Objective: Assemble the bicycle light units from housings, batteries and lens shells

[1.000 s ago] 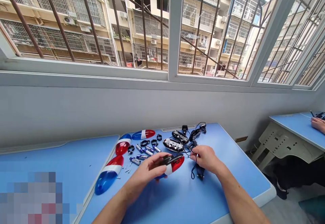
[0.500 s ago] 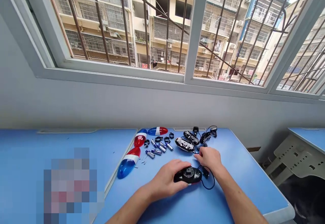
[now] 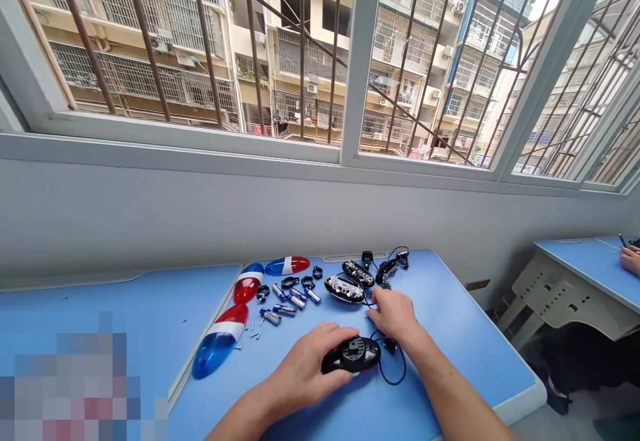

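My left hand (image 3: pixel 305 364) grips a black oval lamp unit (image 3: pixel 353 354) lying with its black underside up on the blue desk (image 3: pixel 450 334). A thin black wire (image 3: pixel 393 378) loops from the unit toward my right hand (image 3: pixel 395 313), whose fingers pinch something small and dark at the wire's end; what it is stays hidden. Just beyond lie a chrome LED insert (image 3: pixel 343 288) and two black lamp bases (image 3: pixel 357 272).
Red-white-blue lens covers (image 3: pixel 220 340) (image 3: pixel 249 284) (image 3: pixel 287 266), several batteries (image 3: pixel 285 309), black clips and tiny screws lie on the desk's left half. A second blue desk (image 3: pixel 100 321) adjoins on the left. At far right another person's hand (image 3: pixel 631 258) rests on a separate desk.
A second ago my left hand held the unit with its red-and-blue cover showing; it now lies black side up. My right hand has moved in closer beside it. The view has swung.
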`<state>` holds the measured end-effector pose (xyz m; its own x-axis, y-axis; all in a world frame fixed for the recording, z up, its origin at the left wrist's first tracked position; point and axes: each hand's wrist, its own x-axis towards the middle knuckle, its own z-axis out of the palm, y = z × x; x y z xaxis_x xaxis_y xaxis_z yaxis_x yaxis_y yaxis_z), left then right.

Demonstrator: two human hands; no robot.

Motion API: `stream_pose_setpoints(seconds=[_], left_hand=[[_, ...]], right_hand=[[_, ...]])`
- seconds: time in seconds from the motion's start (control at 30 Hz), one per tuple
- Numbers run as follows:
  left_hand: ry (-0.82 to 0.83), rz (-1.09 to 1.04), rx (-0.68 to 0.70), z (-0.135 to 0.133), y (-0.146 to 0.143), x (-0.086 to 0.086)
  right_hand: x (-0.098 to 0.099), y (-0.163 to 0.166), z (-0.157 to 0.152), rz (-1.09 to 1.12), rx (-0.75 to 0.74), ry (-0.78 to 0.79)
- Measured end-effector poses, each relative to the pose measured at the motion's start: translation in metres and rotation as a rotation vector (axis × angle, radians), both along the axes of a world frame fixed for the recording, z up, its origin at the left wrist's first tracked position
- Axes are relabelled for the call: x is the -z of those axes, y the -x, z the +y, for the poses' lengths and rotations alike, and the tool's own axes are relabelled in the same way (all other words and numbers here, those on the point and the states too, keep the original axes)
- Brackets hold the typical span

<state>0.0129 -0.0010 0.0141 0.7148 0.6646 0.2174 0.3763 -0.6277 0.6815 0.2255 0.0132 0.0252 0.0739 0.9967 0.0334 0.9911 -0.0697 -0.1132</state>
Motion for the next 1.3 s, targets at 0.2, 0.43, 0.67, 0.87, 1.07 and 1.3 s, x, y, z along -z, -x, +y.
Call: stream_pose_setpoints(seconds=[0.2, 0.43, 0.67, 0.87, 1.07, 1.3], left_hand=[[0.038, -0.029, 0.029, -0.002, 0.001, -0.007], [0.059, -0.046, 0.014, -0.003, 0.002, -0.009], [0.048, -0.046, 0.022, -0.003, 0.001, -0.01], [0.042, -0.019, 0.026, -0.005, 0.001, -0.01], [0.029, -0.012, 0.03, -0.004, 0.001, -0.01], [0.016, 0.043, 0.028, -0.01, 0.0, -0.02]], right_hand=[[-0.011, 0.007, -0.003, 0.011, -0.029, 0.024], [-0.017, 0.004, -0.01, 0.036, -0.065, 0.051], [-0.011, -0.002, -0.013, 0.052, -0.104, 0.053], [-0.011, -0.003, -0.015, 0.067, -0.134, 0.058], [-0.012, -0.002, -0.014, 0.04, -0.141, 0.093], [-0.022, 0.006, -0.023, -0.035, -0.144, 0.115]])
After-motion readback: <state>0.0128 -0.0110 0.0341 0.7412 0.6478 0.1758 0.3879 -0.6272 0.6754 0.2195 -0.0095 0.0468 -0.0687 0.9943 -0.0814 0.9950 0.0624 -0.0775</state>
